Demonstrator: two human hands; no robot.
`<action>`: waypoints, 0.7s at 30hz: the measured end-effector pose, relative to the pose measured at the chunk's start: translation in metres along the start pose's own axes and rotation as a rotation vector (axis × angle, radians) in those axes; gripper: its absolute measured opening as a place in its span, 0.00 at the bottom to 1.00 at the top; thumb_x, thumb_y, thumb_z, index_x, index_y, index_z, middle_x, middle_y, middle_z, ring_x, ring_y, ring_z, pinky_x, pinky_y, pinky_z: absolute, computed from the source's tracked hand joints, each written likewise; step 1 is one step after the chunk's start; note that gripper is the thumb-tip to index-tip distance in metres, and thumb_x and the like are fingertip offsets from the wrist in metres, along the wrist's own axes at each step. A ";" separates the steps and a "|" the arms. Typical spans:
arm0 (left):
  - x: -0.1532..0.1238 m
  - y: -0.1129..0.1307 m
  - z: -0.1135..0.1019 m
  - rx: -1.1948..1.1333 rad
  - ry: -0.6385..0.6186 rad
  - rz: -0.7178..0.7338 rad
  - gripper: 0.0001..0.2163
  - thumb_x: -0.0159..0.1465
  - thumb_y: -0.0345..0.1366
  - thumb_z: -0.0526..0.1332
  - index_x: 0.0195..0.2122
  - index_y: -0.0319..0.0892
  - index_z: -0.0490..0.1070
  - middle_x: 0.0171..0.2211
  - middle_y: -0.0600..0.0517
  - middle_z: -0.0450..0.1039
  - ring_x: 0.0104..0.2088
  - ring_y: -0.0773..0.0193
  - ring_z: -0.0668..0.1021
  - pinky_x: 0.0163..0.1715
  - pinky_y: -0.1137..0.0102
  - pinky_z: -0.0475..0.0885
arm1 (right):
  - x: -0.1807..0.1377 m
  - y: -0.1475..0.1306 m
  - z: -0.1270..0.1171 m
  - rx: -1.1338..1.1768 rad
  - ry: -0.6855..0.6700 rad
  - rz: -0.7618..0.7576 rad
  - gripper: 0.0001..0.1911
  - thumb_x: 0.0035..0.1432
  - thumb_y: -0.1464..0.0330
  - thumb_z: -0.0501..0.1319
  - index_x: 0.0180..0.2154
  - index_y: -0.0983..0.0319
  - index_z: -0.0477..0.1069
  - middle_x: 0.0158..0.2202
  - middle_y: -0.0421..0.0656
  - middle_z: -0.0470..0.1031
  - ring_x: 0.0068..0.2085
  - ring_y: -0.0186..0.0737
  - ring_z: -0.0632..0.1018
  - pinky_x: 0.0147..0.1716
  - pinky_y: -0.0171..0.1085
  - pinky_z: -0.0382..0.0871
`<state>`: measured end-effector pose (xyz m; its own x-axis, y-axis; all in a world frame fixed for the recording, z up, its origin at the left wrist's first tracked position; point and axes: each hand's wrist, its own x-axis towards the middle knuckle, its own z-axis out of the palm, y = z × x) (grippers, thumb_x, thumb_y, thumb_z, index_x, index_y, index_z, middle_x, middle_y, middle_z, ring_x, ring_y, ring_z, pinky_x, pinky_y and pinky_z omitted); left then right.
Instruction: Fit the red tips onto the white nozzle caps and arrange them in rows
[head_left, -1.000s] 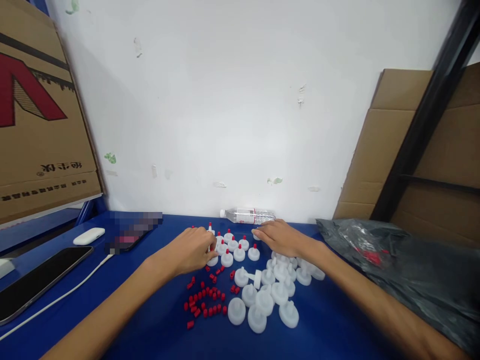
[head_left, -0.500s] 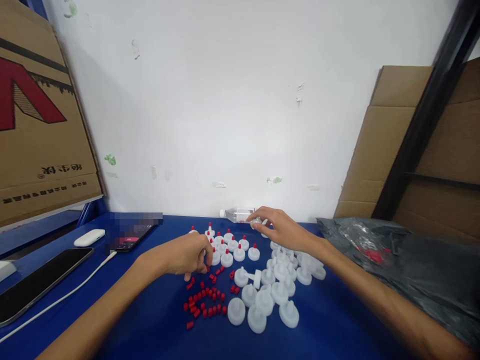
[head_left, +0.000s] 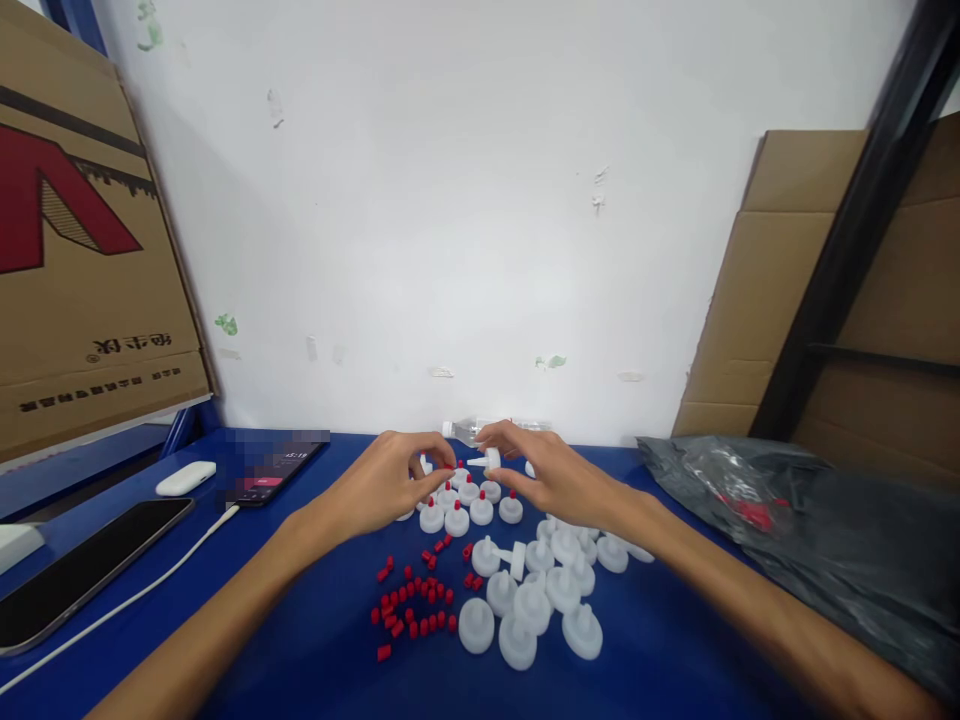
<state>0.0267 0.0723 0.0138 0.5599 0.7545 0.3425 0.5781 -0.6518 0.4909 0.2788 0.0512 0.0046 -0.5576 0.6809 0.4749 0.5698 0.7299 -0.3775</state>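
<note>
My right hand [head_left: 551, 475] pinches a white plastic cap [head_left: 491, 460] with its spout pointing left. Facing it, my left hand [head_left: 386, 485] pinches a small red tip [head_left: 449, 467] close to that spout. Both hands hover over a cluster of white caps fitted with red tips [head_left: 469, 505]. Nearer me lies a pile of bare white caps [head_left: 536, 590]. Loose red tips [head_left: 416, 600] are scattered on the blue table [head_left: 315, 640] to the left of that pile.
A clear water bottle [head_left: 465, 430] lies by the white wall. At the left are a tablet [head_left: 75, 570], a white cable [head_left: 150, 585], a phone [head_left: 274, 465] and a white case [head_left: 186, 477]. A black plastic bag [head_left: 810, 530] covers the right side. Cardboard boxes [head_left: 82, 260] stand left and right.
My left hand rose from the loose red tips with one pinched. My right hand swung left with a white cap, and the two hands came together above the fitted caps.
</note>
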 end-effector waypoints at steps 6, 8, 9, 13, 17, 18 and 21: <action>0.002 -0.002 0.008 -0.084 0.101 0.125 0.07 0.68 0.38 0.63 0.43 0.47 0.81 0.37 0.55 0.82 0.25 0.69 0.79 0.28 0.74 0.72 | 0.000 -0.007 0.005 0.042 0.076 -0.018 0.18 0.67 0.65 0.61 0.57 0.51 0.63 0.54 0.42 0.77 0.49 0.42 0.80 0.48 0.45 0.76; 0.001 -0.001 0.011 -0.150 0.130 0.124 0.08 0.68 0.38 0.63 0.43 0.45 0.81 0.37 0.54 0.82 0.24 0.70 0.79 0.27 0.74 0.73 | 0.000 -0.008 0.005 0.031 0.095 -0.016 0.18 0.67 0.64 0.62 0.56 0.51 0.64 0.54 0.42 0.78 0.50 0.43 0.81 0.49 0.45 0.76; 0.001 -0.001 0.013 -0.179 0.147 0.115 0.08 0.69 0.37 0.63 0.43 0.45 0.81 0.37 0.53 0.82 0.23 0.70 0.79 0.27 0.74 0.73 | 0.000 -0.008 0.005 0.025 0.106 -0.016 0.18 0.67 0.64 0.62 0.56 0.51 0.64 0.54 0.42 0.78 0.50 0.43 0.81 0.49 0.46 0.76; 0.002 -0.001 0.020 -0.244 0.202 0.066 0.10 0.68 0.39 0.63 0.43 0.41 0.81 0.37 0.51 0.82 0.22 0.69 0.78 0.25 0.73 0.72 | 0.000 -0.011 0.002 0.050 0.116 -0.005 0.17 0.66 0.63 0.63 0.55 0.52 0.64 0.52 0.42 0.79 0.50 0.45 0.81 0.49 0.46 0.75; 0.003 -0.003 0.023 -0.172 0.206 0.038 0.12 0.69 0.44 0.62 0.43 0.41 0.81 0.30 0.53 0.81 0.20 0.68 0.77 0.24 0.74 0.70 | 0.000 -0.012 0.003 0.044 0.068 -0.011 0.14 0.69 0.63 0.61 0.54 0.53 0.64 0.50 0.43 0.79 0.50 0.46 0.80 0.48 0.46 0.75; 0.003 -0.003 0.023 -0.146 0.192 0.040 0.12 0.69 0.44 0.62 0.43 0.42 0.81 0.28 0.54 0.80 0.20 0.68 0.77 0.24 0.74 0.70 | -0.001 -0.013 0.004 0.023 0.061 -0.015 0.13 0.69 0.64 0.60 0.54 0.54 0.64 0.49 0.43 0.79 0.49 0.46 0.80 0.47 0.46 0.74; 0.002 -0.002 0.023 -0.107 0.139 0.064 0.13 0.72 0.42 0.58 0.39 0.41 0.80 0.24 0.56 0.77 0.20 0.69 0.76 0.24 0.75 0.68 | -0.002 -0.013 0.008 -0.046 0.060 -0.039 0.11 0.70 0.66 0.58 0.53 0.56 0.63 0.46 0.44 0.79 0.43 0.44 0.80 0.42 0.44 0.73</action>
<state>0.0403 0.0733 -0.0051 0.5017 0.7196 0.4800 0.4727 -0.6928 0.5446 0.2677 0.0409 0.0026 -0.5437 0.6461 0.5356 0.5765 0.7514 -0.3212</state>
